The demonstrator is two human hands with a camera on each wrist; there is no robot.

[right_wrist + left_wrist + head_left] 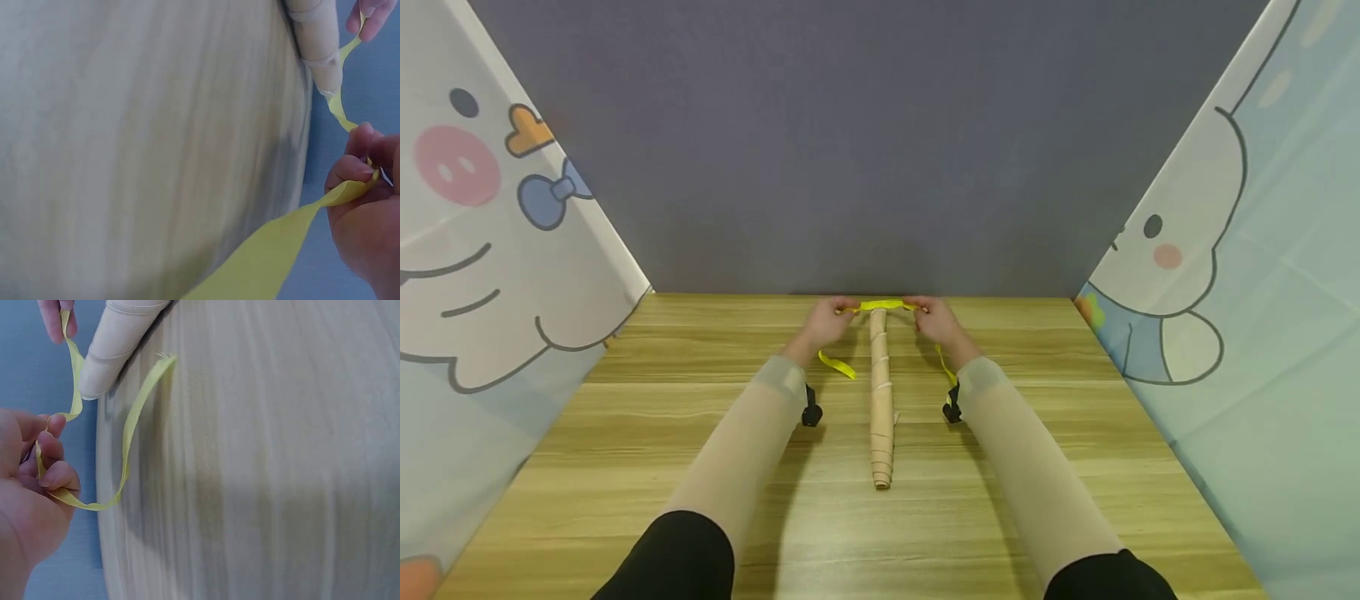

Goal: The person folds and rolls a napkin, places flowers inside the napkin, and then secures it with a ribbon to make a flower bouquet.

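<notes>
A long tan roll (881, 400) with pale bands round it lies lengthwise on the table in the head view. Across its far end runs a yellow ribbon (883, 305). My left hand (829, 321) pinches the ribbon just left of that end; my right hand (936, 319) pinches it just to the right. In the left wrist view a loose ribbon tail (128, 437) curves from my curled left fingers (59, 475) over the wood. The right wrist view has a wider ribbon tail (262, 250) hanging from my right hand (369, 219).
The wood-grain table (700, 400) ends at a dark grey panel (880, 150) right behind my hands. Printed cartoon sheets stand on the left (497, 275) and right (1247, 275). Small black devices (811, 408) sit at both wrists.
</notes>
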